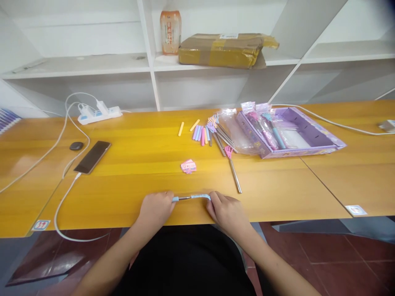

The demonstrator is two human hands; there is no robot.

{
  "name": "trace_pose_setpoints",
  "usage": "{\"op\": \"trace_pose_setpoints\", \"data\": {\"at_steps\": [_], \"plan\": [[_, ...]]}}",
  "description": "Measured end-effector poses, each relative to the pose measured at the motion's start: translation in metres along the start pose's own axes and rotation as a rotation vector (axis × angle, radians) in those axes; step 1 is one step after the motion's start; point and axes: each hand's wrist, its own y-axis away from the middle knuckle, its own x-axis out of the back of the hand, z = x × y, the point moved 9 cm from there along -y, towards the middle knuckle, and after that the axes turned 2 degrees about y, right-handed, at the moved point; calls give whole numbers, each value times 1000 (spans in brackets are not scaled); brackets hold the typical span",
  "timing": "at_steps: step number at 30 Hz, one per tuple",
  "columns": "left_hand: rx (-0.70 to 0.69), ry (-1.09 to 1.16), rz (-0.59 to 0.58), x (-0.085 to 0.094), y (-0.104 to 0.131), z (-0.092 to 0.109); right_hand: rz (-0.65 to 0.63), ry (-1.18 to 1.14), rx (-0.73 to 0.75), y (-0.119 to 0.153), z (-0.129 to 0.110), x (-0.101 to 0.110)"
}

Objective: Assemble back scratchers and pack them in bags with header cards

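Plainly, two hands share one light-blue back scratcher (185,198) at the tabletop's front edge.
The left hand (156,209) is closed on the handle end, the right hand (228,211) gripping the opposite end; from the scratcher, pink cards (188,166) lie at twelve o'clock, a pink-clawed scratcher (233,170) at two, the purple tray (321,129) beyond it, and a smartphone (92,157) at ten.

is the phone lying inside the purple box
No, the phone lies on the table beside the charging cable at the left, well away from the purple box at the right.
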Motion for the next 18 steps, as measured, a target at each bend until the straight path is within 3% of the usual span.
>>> {"op": "trace_pose_setpoints", "data": {"at_steps": [9,12,15,18], "plan": [[-7,17,27,5,-1,-5,12,21,38,-5,15,12],[27,-17,69,12,0,-24,38,57,0,-1,44,24],[58,-88,187,24,7,-56,43,39,60,15,83,37],[14,-143,325,36,17,-89,35,51,47,42,138,50]]}}
